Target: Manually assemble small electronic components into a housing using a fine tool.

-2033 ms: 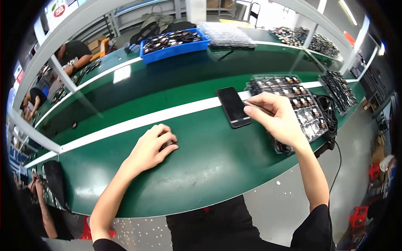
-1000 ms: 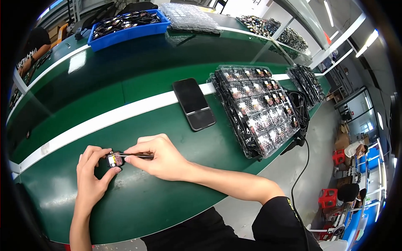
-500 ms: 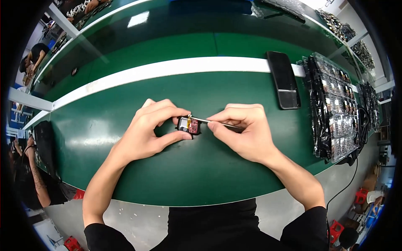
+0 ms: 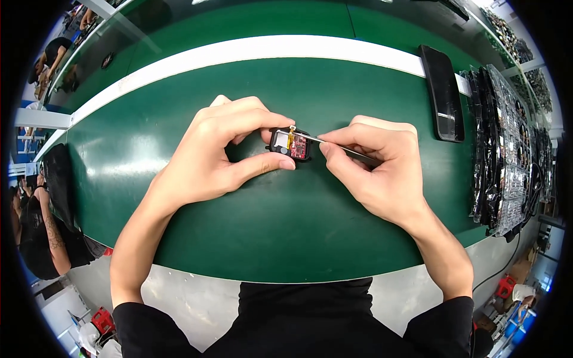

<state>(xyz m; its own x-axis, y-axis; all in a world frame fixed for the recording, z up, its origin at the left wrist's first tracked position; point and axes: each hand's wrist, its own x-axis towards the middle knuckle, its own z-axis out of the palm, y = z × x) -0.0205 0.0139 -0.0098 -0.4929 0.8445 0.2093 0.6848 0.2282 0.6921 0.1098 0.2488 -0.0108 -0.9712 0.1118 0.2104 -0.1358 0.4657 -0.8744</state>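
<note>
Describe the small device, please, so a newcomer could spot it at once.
Start at the green table; left of its middle, find the left hand. It holds the device, with the right hand's thin tool pointing at it. Unlike the larger, plain dark phone, it shows a red board and yellow strip.

We see bright, even light, a pale glare on the left of the tabletop (image 4: 256, 238), glints on the plastic trays (image 4: 512, 143), the white strip (image 4: 286, 48) bowed by fisheye distortion, and black corners.
</note>
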